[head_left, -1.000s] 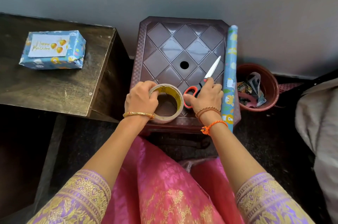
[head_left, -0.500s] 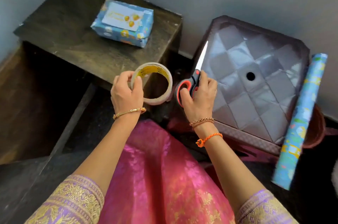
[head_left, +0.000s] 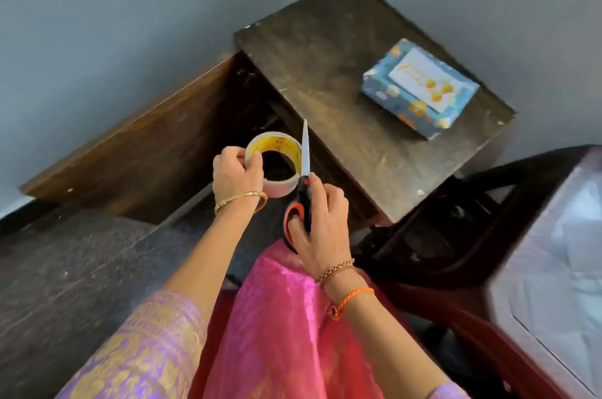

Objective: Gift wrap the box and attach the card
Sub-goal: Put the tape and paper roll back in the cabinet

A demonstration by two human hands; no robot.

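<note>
The wrapped box [head_left: 420, 87] is lying flat on the dark wooden table [head_left: 325, 50], toward the table's far right part, with the card [head_left: 425, 81] already sitting on its top face. Judged from this, wrapping and card attachment appear complete, and the step in hand looks like clearing the tools away.

The left hand [head_left: 236, 175] is gripping the tape roll [head_left: 277, 164], fingers curled round its near wall, holding it in the air off the table's near-left edge. The right hand [head_left: 321, 226] is clamping the scissors [head_left: 301, 190] by the red-and-black handles, blades together and pointing away toward the table, just beside the roll.

The next move probably calls for a clear resting place for both tools, with the scissor point kept away from the left hand.

Writing: printing is showing on the yellow inner core of the tape roll, too blurred to read. Gold script is showing on the card beside orange shapes; it cannot be made out.
</note>
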